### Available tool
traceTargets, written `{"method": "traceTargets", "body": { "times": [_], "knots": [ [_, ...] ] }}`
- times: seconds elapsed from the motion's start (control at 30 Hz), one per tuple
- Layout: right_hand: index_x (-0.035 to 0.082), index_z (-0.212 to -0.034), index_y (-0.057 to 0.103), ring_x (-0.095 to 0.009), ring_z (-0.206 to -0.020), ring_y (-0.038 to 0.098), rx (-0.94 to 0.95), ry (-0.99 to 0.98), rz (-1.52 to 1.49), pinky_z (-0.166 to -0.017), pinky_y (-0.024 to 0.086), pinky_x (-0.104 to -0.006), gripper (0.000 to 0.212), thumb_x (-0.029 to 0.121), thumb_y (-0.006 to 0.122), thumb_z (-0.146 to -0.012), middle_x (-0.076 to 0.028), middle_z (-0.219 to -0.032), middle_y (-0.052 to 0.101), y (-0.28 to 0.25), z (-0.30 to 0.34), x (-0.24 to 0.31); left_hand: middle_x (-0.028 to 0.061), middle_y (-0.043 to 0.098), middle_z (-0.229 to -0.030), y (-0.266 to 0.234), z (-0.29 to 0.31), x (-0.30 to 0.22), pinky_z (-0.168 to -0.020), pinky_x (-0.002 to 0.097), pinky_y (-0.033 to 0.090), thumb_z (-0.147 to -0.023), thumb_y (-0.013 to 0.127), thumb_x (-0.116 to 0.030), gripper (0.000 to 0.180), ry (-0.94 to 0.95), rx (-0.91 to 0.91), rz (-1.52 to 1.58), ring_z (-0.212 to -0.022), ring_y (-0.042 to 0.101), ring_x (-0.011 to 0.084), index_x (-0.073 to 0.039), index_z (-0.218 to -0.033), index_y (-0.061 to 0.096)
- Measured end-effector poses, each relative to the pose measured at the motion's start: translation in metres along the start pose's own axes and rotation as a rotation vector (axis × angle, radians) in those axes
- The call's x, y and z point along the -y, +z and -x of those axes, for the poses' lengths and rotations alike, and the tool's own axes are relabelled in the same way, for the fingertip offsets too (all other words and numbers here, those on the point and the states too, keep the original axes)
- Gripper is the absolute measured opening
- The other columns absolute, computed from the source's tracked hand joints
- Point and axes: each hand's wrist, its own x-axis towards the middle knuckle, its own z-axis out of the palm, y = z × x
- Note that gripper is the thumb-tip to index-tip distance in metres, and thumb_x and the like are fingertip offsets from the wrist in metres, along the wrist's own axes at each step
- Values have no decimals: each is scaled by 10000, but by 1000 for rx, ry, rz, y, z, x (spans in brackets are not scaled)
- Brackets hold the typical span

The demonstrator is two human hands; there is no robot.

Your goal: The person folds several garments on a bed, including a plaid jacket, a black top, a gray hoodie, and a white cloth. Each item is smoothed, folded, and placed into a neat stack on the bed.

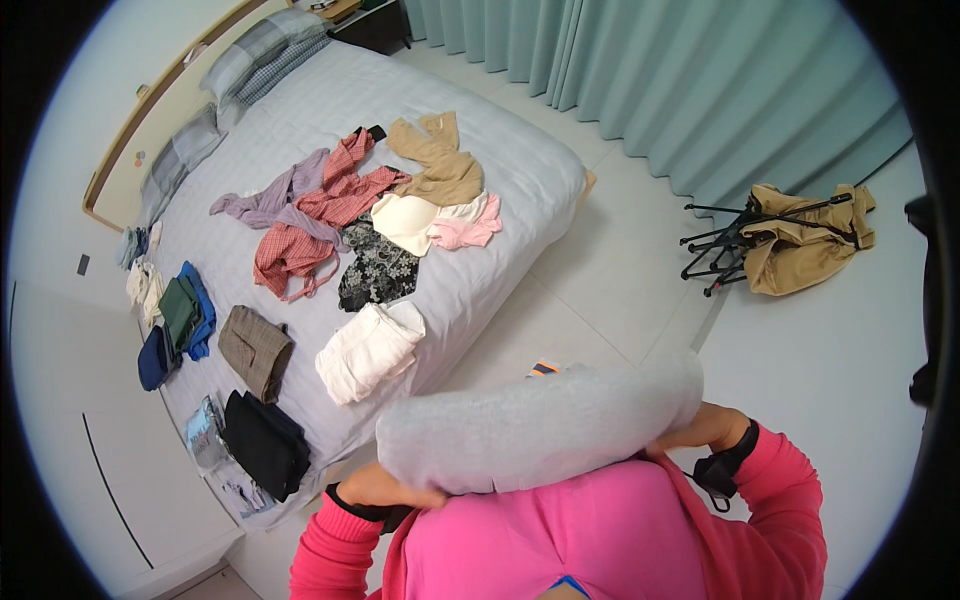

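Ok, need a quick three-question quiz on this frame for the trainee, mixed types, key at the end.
1. What do the left hand and right hand hold between them?
2. True or false: the folded white garment lies on the bed.
3. The patterned black garment shows: A) stripes; B) a floral print; C) polka dots.

Key:
1. A bulky grey cloth.
2. True.
3. B.

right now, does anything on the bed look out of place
Yes: on the grey-sheeted bed, the loose red checked garment, plain purple cloth and rumpled tan cloth lie jumbled, unlike the neatly folded white garment. No spill or damage shows.
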Motion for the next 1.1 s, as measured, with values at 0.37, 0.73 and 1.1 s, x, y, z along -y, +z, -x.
{"method": "traceTargets", "body": {
  "times": [0.37, 0.73, 1.1],
  "knots": [
    [-64, -1140, 549, -186, -938, 618, -355, 200, -546, -802, 507, -312, 388, 269, 516, -944, -122, -1093, 622, 11, -52, -14, 106, 519, -1292, 15, -24, 20, -1002, 357, 382, -843, 658, -398, 720, -161, -282, 497, -1168, 496, 211, -3, -1374, 372],
    [-114, -1343, 317, -265, -1217, 445, -366, 27, -30, -997, 385, -365, 868, 438, 709, -801, -237, -1349, 387, -14, -66, -19, 56, 593, -1153, 43, -22, 14, -812, 269, 466, -785, 739, -119, 639, -222, -255, 234, -985, 557, 133, -23, -1332, 424],
    [-1, -1404, 286, -318, -1228, 461, 359, -219, 676, -1023, 362, -352, 859, 303, 717, -726, -221, -1356, 438, -9, -107, 62, 75, 610, -1124, 31, -71, -20, -906, 294, 441, -834, 697, -195, 482, -24, -277, 111, -1013, 558, 144, 31, -1224, 528]
  ]
}}
